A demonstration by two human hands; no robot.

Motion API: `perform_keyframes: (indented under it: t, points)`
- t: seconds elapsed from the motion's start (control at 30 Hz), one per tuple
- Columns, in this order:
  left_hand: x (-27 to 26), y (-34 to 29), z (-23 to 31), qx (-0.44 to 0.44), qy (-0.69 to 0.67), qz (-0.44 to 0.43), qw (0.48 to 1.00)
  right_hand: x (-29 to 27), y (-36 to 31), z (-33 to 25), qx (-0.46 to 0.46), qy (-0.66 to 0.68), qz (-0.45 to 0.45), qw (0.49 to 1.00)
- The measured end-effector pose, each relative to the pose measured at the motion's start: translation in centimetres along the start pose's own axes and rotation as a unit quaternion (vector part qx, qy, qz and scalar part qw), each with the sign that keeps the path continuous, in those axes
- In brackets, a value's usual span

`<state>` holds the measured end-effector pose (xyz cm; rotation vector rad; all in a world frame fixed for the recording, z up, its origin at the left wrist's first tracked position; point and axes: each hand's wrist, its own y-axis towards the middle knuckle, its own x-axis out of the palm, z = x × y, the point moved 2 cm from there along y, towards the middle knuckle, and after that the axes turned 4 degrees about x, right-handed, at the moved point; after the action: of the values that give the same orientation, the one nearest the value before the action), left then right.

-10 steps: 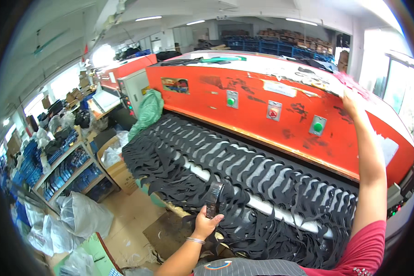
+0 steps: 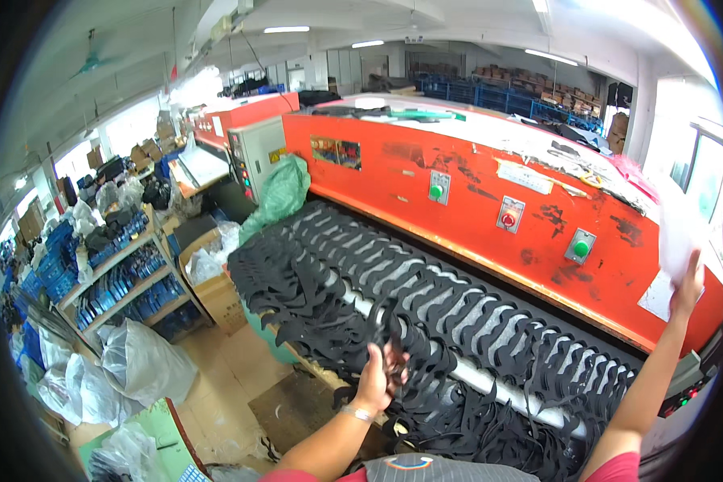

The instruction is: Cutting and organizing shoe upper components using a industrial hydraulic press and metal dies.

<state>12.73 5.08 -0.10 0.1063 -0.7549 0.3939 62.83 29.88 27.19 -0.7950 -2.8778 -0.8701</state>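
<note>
My left hand (image 2: 380, 377) is closed around a small bundle of dark strips (image 2: 394, 345), held over the near edge of the cut black material (image 2: 297, 281). That material lies in curved strips with pale gaps, across a white bar (image 2: 502, 390). My right arm reaches to the far right, where my right hand (image 2: 687, 285) is raised by the end of the red machine (image 2: 474, 225). Its fingers are closed on a whitish, see-through sheet or bag (image 2: 679, 233), smeared by motion. A pink, crumpled thing (image 2: 636, 177) lies on the machine's top edge, left of this hand.
The machine front carries green buttons (image 2: 581, 248) and a red button (image 2: 509, 217). Green plastic sheeting (image 2: 285, 189) hangs at its left end. A box (image 2: 217, 277), a shelf rack (image 2: 120, 273) of blue pieces and white bags (image 2: 149, 361) stand to the left.
My right hand has left the pink thing on the machine's top and moved right and down, with the whitish sheet now in it. My left hand has turned the dark bundle. The view has shifted.
</note>
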Motion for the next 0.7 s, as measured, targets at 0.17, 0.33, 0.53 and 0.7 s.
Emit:
perform_keyframes:
  t: [0.17, 0.33, 0.53, 0.7]
  points:
    - [5.1, 4.8, -4.5, -0.139, -0.105, -0.209, 0.962, 4.3, -22.7, 3.6, 0.236, 0.181, -0.231, 0.927]
    - [11.6, 2.5, -6.0, -0.342, -0.134, -0.124, 0.922, 6.7, -34.5, 9.1, 0.365, 0.078, -0.298, 0.878]
    - [10.5, 2.3, -6.3, -0.341, -0.018, -0.248, 0.906, 7.1, -26.9, 10.5, 0.351, 0.107, -0.179, 0.913]
    - [8.2, 6.2, -7.6, -0.258, -0.079, -0.147, 0.952, 9.8, -34.7, 7.9, 0.428, -0.101, -0.236, 0.866]
